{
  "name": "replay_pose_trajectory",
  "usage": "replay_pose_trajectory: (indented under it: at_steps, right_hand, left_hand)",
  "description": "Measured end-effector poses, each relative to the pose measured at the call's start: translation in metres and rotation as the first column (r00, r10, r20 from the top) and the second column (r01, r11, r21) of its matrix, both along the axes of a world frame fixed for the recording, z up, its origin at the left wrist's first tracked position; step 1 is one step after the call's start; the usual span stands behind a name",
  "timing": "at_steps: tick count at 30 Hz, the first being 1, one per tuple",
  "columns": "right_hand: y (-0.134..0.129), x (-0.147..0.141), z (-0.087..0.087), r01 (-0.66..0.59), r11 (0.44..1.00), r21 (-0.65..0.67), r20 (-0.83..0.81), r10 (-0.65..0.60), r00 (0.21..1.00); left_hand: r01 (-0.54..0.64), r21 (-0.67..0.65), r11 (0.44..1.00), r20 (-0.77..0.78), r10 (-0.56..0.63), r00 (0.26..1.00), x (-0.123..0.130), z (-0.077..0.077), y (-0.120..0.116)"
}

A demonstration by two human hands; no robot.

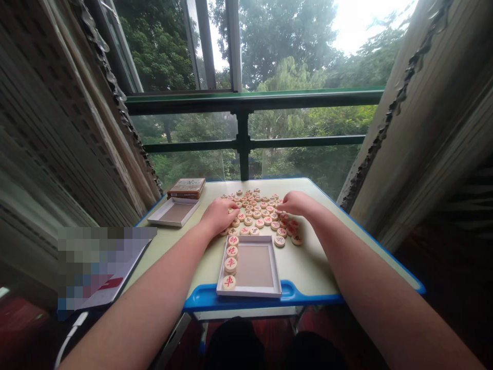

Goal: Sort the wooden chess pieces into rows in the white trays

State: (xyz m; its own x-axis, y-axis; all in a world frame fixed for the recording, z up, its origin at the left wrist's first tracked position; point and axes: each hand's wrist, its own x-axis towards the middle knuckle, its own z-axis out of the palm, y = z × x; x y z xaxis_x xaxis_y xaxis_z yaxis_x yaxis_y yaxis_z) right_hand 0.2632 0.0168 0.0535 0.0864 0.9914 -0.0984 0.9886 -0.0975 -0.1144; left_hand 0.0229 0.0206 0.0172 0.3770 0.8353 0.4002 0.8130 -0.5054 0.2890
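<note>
Many round wooden pieces (259, 224) with red or black characters lie spread over the table. My left hand (220, 214) is at their left side, its fingers bent over pieces; whether it grips one is unclear. On the right edge of the spread, my right hand (295, 203) has its fingertips pinched together at the pieces, and what they hold, if anything, is hidden. Nearer to me stands a shallow white tray (278, 277), with a column of red-marked pieces (230, 264) along its left side.
A second shallow tray (175, 224) sits at the table's left, in front of a flat box (187, 187). The light table (316, 267) has a blue edge. Curtains hang at both sides, and a window with a green railing (308, 100) is beyond.
</note>
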Motion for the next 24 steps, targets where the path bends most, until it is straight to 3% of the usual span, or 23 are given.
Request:
replay_pose_trajectory:
  at_steps: [8,10,12,14,24]
  right_hand:
    - [-0.004,-0.001,0.004,-0.02,1.0,-0.014,0.037,0.02,0.999]
    - [-0.01,-0.005,0.009,-0.141,0.99,0.004,-0.003,0.141,0.99]
    - [-0.017,-0.012,0.012,-0.31,0.951,0.005,-0.074,0.31,0.948]
    - [-0.022,-0.018,0.013,-0.409,0.913,-0.015,-0.12,0.404,0.907]
    - [-0.022,-0.021,0.01,-0.423,0.906,-0.006,-0.173,0.415,0.893]
  left_hand:
    - [0.122,-0.004,0.992,-0.031,-0.122,0.992,0.003,-0.001,0.0]
    - [0.15,-0.014,0.989,-0.027,-0.15,0.988,0.004,-0.003,0.001]
    - [0.158,-0.014,0.987,-0.019,-0.158,0.987,0.003,-0.003,0.001]
    - [0.153,-0.015,0.988,-0.012,-0.154,0.988,0.002,-0.003,0.001]
    - [0.111,-0.042,0.993,-0.007,-0.111,0.994,0.003,0.001,-0.003]
